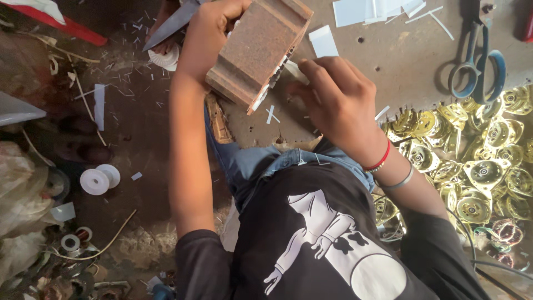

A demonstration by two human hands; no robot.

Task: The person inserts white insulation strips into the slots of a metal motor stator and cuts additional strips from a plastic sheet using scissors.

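Note:
My left hand (208, 33) grips a rusty brown metal block (258, 47), a stator-like core, tilted over the edge of the brown workbench (388, 61). White paper strips show in the slots along its lower face. My right hand (338, 100) rests right beside the block's lower corner, fingers curled around a thin white paper strip (294, 69) at the slots. A red thread and a metal bangle circle my right wrist. Small white paper offcuts (271, 114) lie on the bench below the block.
Scissors with blue-grey handles (477, 61) lie at the bench's right. White paper sheets (366, 10) sit at the top. A heap of golden metal motor covers (472, 161) fills the right side. A white spool (99, 179), tape rolls and scraps litter the floor at left.

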